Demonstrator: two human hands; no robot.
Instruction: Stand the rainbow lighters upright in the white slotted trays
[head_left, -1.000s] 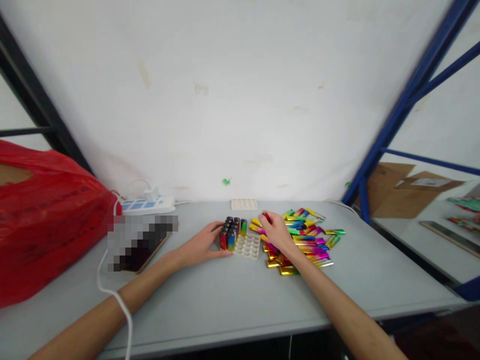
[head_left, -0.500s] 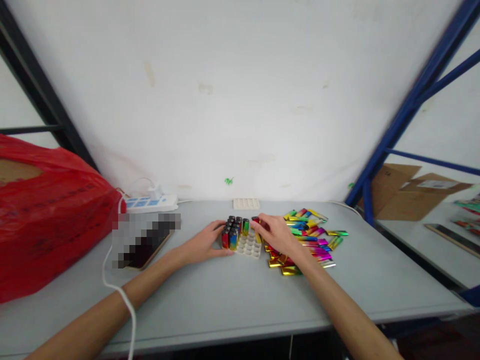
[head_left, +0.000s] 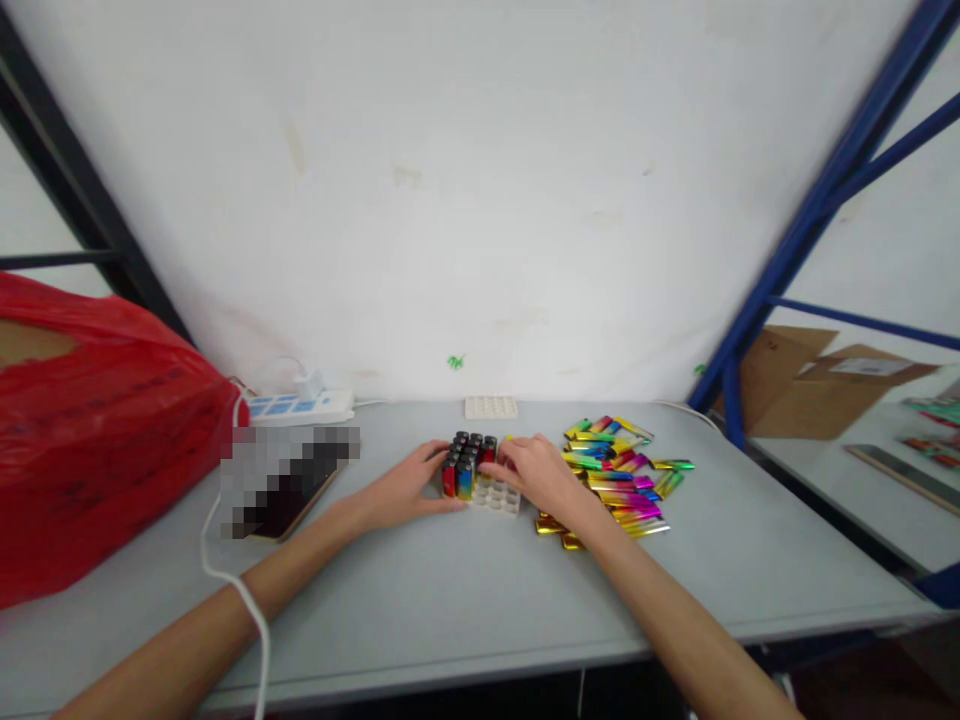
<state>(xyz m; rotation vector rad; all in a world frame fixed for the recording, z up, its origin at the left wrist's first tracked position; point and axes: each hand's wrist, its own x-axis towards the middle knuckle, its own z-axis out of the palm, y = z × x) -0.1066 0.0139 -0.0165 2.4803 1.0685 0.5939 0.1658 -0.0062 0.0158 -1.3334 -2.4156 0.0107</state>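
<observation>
Several shiny lighters [head_left: 466, 478] with dark tops stand upright in the left part of a white tray with round pockets [head_left: 499, 497]. My left hand [head_left: 409, 487] wraps the tray's left end, thumb along the front edge and fingers behind. Over the tray's right part, my right hand [head_left: 540, 474] has its fingers closed at a red lighter [head_left: 490, 448] standing at the end of the rows. A yellow bit of another lighter shows at its fingertips, mostly hidden. Right of this hand lies a loose pile of metallic coloured lighters [head_left: 626, 490].
A second white tray [head_left: 490, 407] lies by the wall. At the left are a phone [head_left: 304, 495], a power strip [head_left: 300, 406], a white cable [head_left: 251, 600] and a red plastic bag [head_left: 97, 440]. A cardboard box [head_left: 795, 385] stands beyond the blue frame [head_left: 810, 230].
My right hand has moved left and over the tray with its lighter. A red lighter now shows upright where a green one was visible. My left hand stays in place.
</observation>
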